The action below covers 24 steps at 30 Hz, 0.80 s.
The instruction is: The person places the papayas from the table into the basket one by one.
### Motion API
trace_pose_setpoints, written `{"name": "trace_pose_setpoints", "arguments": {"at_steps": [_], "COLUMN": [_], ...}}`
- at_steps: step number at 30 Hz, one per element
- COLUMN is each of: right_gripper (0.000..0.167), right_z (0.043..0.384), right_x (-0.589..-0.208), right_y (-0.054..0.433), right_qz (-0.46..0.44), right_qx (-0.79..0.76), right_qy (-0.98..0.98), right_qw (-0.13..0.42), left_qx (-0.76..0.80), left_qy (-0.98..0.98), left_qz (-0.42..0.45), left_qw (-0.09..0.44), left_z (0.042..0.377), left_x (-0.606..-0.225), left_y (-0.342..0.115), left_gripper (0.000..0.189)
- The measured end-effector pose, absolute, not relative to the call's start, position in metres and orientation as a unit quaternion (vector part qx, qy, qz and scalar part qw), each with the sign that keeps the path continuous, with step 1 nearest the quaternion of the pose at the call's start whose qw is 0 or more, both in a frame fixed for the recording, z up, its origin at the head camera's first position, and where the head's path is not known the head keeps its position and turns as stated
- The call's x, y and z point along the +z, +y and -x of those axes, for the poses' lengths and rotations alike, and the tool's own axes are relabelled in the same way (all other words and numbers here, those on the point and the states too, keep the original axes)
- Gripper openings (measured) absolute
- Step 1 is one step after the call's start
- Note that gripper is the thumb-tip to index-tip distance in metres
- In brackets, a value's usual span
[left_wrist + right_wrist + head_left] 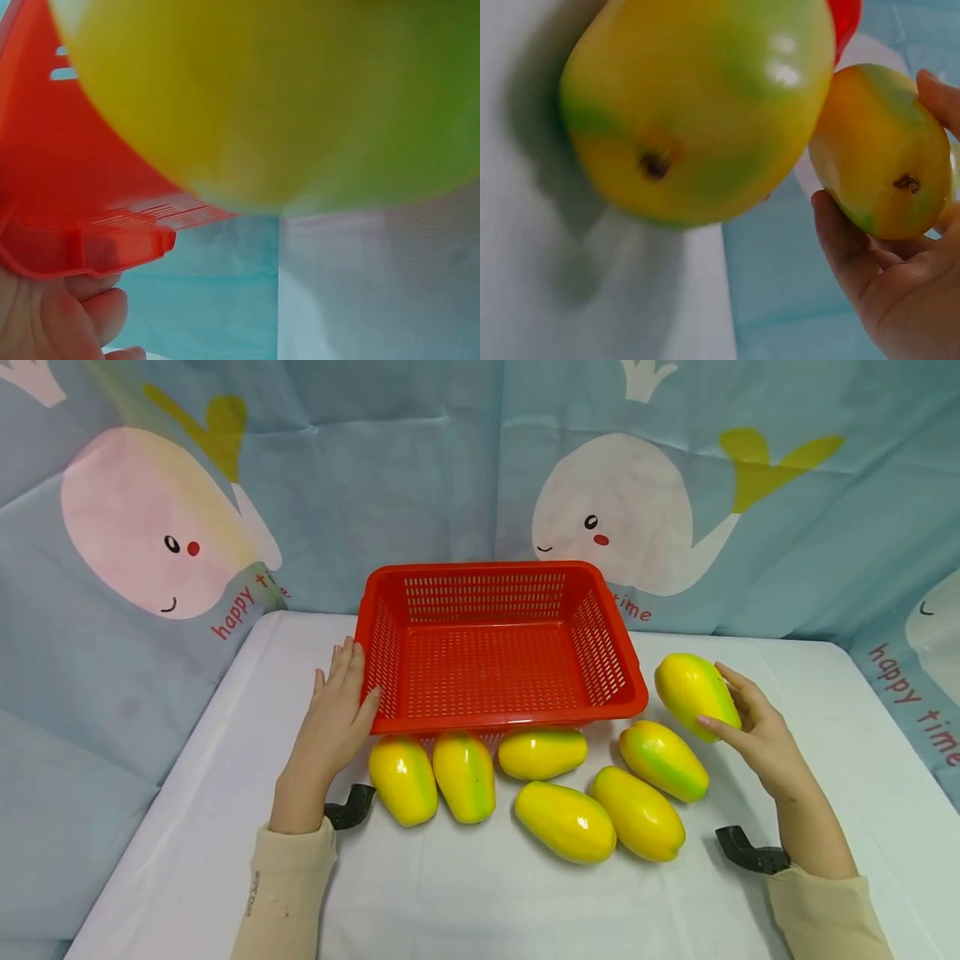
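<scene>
My right hand [757,727] holds a yellow-green mango [693,693] just off the right side of a red plastic basket [510,720]. Its thumb and fingers are on opposite sides of the fruit, as the right wrist view shows for the held mango [885,157]. My left hand [333,718] rests against the basket's left rim, fingers stretched along it and thumb over the front corner. In the left wrist view, part of that hand [75,322] shows below the red rim [120,259]. The basket has slotted walls and no fruit inside.
Several mangoes lie on the white table in front of the basket, among them a left one [403,781], a front one [566,822] and one [663,760] below the held fruit. A blue whale-print curtain [390,485] hangs behind the table.
</scene>
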State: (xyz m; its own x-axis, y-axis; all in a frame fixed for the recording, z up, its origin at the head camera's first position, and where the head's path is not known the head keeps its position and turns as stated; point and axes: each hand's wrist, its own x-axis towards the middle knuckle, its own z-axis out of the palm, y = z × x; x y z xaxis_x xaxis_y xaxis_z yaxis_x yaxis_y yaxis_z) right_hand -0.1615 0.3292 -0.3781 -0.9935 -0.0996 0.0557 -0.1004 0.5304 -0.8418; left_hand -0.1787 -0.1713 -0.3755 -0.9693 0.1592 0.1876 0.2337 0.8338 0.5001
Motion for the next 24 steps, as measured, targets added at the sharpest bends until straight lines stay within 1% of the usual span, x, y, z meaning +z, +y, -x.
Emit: {"name": "trace_pose_setpoints", "arguments": {"at_steps": [5, 11, 16, 24], "right_gripper": [0.07, 0.071, 0.072, 0.072], "right_z": [0.156, 0.158, 0.166, 0.179], "right_x": [-0.367, -0.35, -0.333, -0.313], "right_y": [0.319, 0.308, 0.294, 0.268], "right_qz": [-0.088, -0.124, -0.148, -0.185], "right_qx": [0.507, 0.478, 0.474, 0.48], "right_qy": [-0.857, -0.869, -0.868, -0.858], "right_qw": [0.022, 0.027, 0.017, -0.015], "left_qx": [-0.268, -0.265, -0.261, -0.26], "left_qy": [-0.956, -0.958, -0.958, -0.958], "left_qz": [0.097, 0.091, 0.093, 0.091], "left_qw": [0.067, 0.064, 0.069, 0.077], "left_z": [0.177, 0.176, 0.176, 0.175], "left_x": [-0.374, -0.378, -0.379, -0.376], "left_y": [-0.174, -0.174, -0.174, -0.172], "left_gripper": [0.063, 0.064, 0.063, 0.063]}}
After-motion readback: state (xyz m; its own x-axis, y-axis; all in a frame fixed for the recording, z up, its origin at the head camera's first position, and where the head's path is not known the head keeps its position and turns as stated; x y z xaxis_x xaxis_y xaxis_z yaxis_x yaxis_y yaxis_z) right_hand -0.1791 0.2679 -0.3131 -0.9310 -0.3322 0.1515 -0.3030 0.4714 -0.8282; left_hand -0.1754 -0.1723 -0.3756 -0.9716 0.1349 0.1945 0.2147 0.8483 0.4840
